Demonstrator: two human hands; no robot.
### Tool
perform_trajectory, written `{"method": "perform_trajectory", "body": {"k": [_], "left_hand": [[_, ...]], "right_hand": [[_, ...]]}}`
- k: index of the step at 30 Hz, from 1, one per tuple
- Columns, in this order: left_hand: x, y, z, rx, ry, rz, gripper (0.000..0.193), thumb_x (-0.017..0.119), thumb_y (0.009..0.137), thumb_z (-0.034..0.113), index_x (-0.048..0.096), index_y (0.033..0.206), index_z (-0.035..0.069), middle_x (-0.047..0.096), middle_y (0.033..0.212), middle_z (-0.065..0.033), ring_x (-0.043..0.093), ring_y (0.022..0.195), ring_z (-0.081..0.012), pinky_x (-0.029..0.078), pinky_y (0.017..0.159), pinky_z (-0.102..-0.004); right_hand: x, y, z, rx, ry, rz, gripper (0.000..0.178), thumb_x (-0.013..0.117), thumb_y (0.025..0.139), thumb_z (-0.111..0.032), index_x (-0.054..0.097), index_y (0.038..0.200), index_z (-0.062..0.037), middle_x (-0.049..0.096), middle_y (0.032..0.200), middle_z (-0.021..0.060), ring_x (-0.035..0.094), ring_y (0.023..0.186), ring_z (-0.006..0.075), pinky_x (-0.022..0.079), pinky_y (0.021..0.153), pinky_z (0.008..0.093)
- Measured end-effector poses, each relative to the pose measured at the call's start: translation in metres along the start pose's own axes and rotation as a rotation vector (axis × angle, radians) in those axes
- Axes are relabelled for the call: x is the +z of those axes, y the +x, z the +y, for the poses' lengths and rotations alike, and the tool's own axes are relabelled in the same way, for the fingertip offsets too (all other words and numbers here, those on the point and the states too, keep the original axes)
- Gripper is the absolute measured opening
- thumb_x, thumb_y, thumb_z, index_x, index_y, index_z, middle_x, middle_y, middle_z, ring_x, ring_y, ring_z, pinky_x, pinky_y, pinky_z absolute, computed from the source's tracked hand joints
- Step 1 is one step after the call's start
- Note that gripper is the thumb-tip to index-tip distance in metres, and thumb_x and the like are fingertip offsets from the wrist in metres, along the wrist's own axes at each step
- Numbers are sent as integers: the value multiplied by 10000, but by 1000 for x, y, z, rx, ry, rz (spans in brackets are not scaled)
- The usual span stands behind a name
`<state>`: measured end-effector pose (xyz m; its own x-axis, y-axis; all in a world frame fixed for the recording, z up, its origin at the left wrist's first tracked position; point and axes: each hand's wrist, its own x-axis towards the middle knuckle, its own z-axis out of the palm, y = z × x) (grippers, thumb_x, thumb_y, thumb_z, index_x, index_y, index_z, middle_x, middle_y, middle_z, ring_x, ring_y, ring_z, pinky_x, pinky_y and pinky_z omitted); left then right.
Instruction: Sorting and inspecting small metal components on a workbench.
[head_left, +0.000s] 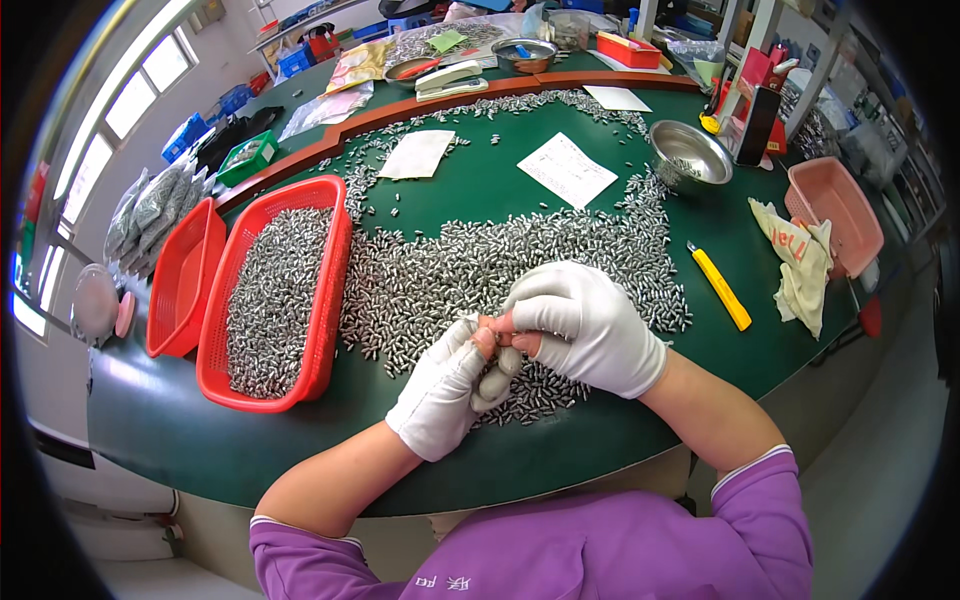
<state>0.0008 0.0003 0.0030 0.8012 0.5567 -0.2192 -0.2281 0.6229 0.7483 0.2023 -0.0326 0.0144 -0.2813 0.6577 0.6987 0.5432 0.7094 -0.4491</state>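
Observation:
My left hand point(450, 385) and my right hand point(585, 325) wear white gloves with bare fingertips. They meet over the near side of a wide spread of small silvery metal parts point(440, 275). Thumbs and fingertips of both are pinched together at one spot. Whatever they hold there is too small to make out. The other fingers of my left hand curl beneath, with greyish glove tips showing. To the left stands a red plastic basket point(340, 270) filled with the same small parts.
An empty red basket point(185, 285) stands farther left. A yellow utility knife point(720, 288), a cloth point(798, 255) and a pink basket point(850, 225) lie right. Beyond the parts are paper sheets point(567, 170), a metal bowl point(690, 152) and a brown wooden rail point(400, 110) along the green table.

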Motion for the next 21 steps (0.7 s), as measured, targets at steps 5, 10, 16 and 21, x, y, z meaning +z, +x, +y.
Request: {"method": "perform_trajectory", "body": {"k": [5, 10, 16, 21], "left_hand": [[-2, 0, -2, 32, -7, -12, 296, 567, 973, 396, 515, 1037, 111, 520, 843, 1, 365, 607, -70, 296, 542, -208], [-1, 0, -2, 36, -39, -7, 279, 560, 982, 373, 513, 1031, 102, 514, 839, -8, 365, 605, -74, 304, 545, -215], [-3, 1, -3, 38, -27, -17, 279, 574, 975, 376, 511, 1031, 109, 518, 843, -3, 370, 605, -67, 309, 541, -212], [-2, 1, -2, 45, -29, -6, 272, 589, 968, 365, 506, 1036, 114, 520, 847, 4, 368, 604, -59, 309, 539, -208]], "right_hand": [[1, -5, 2, 186, -259, -41, 247, 760, 730, -137, 696, 960, -73, 663, 962, 90, 638, 899, 287, 523, 793, 380], [3, -13, 14, 263, -361, -182, 250, 754, 727, -181, 709, 958, -97, 654, 988, 75, 621, 950, 277, 509, 847, 387], [9, -13, 16, 266, -318, -232, 161, 749, 710, -149, 677, 832, -72, 660, 935, 63, 628, 909, 267, 514, 801, 380], [8, -9, 11, 289, -292, -143, 123, 726, 737, -110, 658, 831, -68, 659, 885, 81, 637, 863, 277, 519, 769, 386]]}}
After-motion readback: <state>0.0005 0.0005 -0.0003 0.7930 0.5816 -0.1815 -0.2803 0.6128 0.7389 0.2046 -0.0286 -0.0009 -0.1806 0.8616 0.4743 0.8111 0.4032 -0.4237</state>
